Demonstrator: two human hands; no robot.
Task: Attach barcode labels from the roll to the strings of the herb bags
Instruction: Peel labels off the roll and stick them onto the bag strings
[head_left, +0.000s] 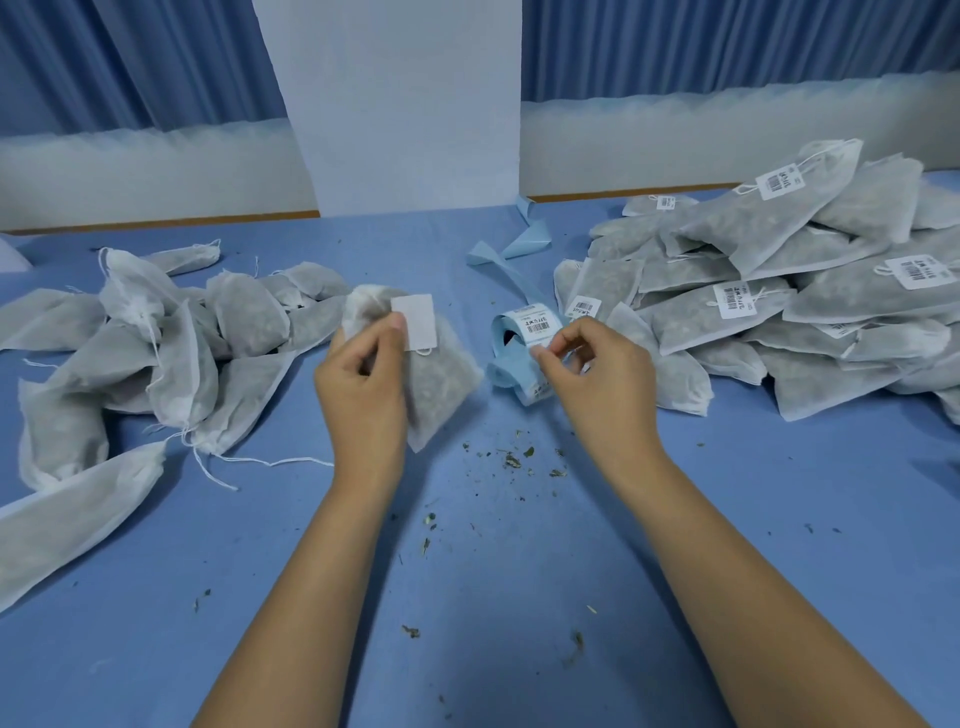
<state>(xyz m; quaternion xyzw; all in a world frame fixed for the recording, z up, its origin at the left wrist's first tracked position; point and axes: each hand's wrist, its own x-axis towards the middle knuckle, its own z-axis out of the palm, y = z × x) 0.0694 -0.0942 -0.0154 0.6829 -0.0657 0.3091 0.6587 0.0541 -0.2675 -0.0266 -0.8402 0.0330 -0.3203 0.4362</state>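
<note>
My left hand (363, 374) holds a white mesh herb bag (441, 384) by its top, just above the table. A white label (414, 322) on the bag's string stands up beside my thumb, its blank side towards me. My right hand (582, 364) pinches the edge of a barcode label on the label roll (524, 348), which lies on the blue table (493, 571) just right of the bag. The roll's blue backing paper (519, 244) trails away towards the wall.
A heap of unlabelled herb bags (156, 353) with loose strings lies at the left. A larger heap of labelled bags (779, 291) fills the right. Herb crumbs (514, 457) are scattered on the cloth between my forearms. A white pillar (400, 104) and blue curtains stand behind.
</note>
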